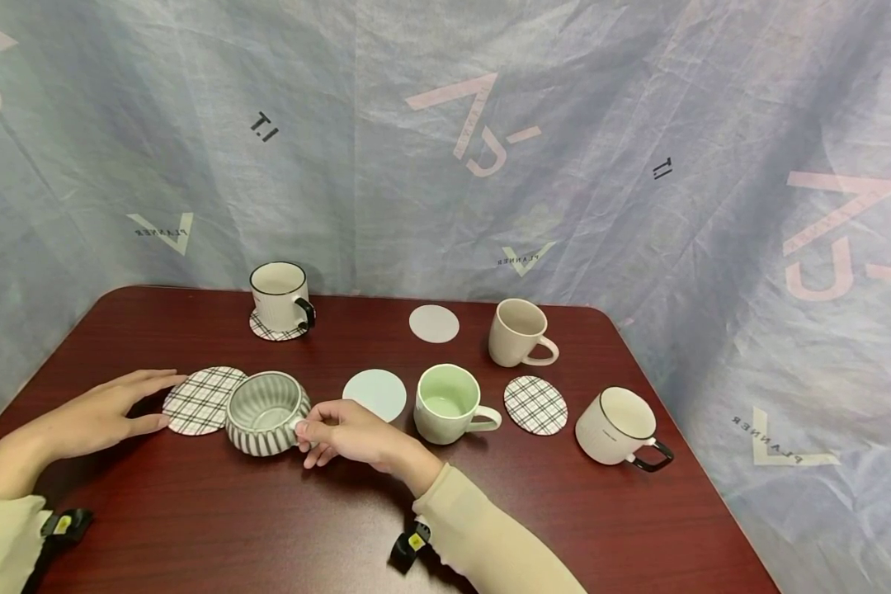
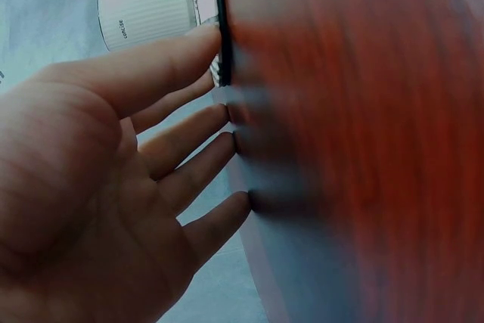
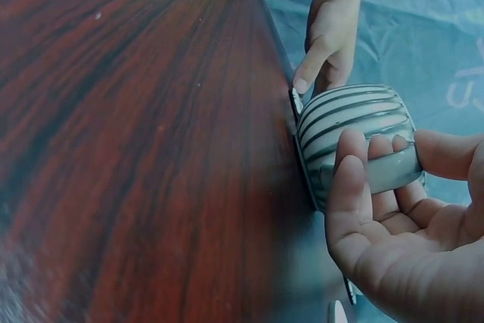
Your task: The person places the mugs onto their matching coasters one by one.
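My right hand (image 1: 364, 433) pinches the handle of a grey-and-white striped mug (image 1: 256, 433), with thumb and fingers curled round it. The rounded mug stands upright, overlapping the right edge of a plaid round coaster (image 1: 196, 403) in the head view. On that coaster's left side lies my left hand (image 1: 96, 417), fingers extended and thumb apart, fingertips right at the coaster's rim. In the right wrist view, the striped mug (image 3: 355, 111) sits low over the table, its handle between my thumb and fingers.
Right of my right hand are a pale round coaster (image 1: 374, 392), a green mug (image 1: 445, 408), a plaid coaster (image 1: 536, 406) and a black-handled white mug (image 1: 612, 429). Farther back stand a black-rimmed mug (image 1: 278, 301) on a coaster, a white coaster (image 1: 434, 323) and a beige mug (image 1: 516, 334).
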Demonstrator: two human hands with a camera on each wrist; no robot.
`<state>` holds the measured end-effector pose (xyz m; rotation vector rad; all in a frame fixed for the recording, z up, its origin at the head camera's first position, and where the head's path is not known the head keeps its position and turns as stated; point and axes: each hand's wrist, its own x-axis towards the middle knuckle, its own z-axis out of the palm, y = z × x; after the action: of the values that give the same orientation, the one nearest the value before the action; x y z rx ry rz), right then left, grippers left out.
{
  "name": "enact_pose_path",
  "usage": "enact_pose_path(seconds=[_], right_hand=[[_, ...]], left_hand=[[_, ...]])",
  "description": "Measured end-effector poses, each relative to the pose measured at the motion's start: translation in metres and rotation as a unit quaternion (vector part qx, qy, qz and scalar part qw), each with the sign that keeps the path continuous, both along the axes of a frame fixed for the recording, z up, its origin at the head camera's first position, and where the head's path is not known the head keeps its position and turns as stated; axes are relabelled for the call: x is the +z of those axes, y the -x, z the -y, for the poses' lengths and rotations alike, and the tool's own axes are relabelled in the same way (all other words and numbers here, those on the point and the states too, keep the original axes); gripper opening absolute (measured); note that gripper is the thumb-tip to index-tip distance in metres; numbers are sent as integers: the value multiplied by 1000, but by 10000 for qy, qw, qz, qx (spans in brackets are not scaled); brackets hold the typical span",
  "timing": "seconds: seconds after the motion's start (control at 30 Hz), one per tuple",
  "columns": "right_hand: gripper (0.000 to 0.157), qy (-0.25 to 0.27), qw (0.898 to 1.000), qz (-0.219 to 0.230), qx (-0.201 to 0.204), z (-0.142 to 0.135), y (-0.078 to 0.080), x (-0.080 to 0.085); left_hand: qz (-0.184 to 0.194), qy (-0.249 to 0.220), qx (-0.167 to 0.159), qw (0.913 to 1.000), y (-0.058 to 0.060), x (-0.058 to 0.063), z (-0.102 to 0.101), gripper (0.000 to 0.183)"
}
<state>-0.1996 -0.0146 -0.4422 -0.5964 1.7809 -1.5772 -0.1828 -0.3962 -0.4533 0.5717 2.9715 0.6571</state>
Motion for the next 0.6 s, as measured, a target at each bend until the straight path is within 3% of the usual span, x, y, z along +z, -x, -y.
enact_pose_path(seconds=[0.6], right_hand=[[23,117,9997,-219,39,0,-1,-2]], left_hand=[[41,-7,12,10000,-1,1,0,60]])
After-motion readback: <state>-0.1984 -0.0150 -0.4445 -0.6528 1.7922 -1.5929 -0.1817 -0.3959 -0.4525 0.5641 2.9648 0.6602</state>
